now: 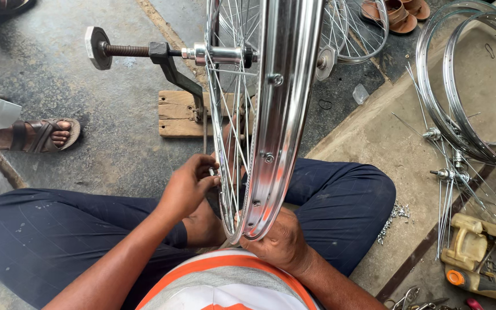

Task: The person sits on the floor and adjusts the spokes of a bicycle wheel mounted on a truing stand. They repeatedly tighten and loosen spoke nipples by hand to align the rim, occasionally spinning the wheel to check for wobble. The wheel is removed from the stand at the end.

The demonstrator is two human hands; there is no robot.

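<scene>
- The big shiny wheel (271, 120) stands upright on a stand (167, 63) on the floor (104, 132), right between the person's knees.
- It could wobble or tip if a hand pushes too hard.
- The right hand (279, 238) grips the rim's bottom from below.
- The left hand (188, 186) reaches in and pinches a small part at the thin spokes (228, 149); it could slip.

Wheel rim (282, 115) glossy polished metal; block (179, 113) rough wood

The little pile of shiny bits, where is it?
In the head view, the pile of small metal bits lies on the concrete floor at the right, beside the person's right knee and below the loose spokes.
</scene>
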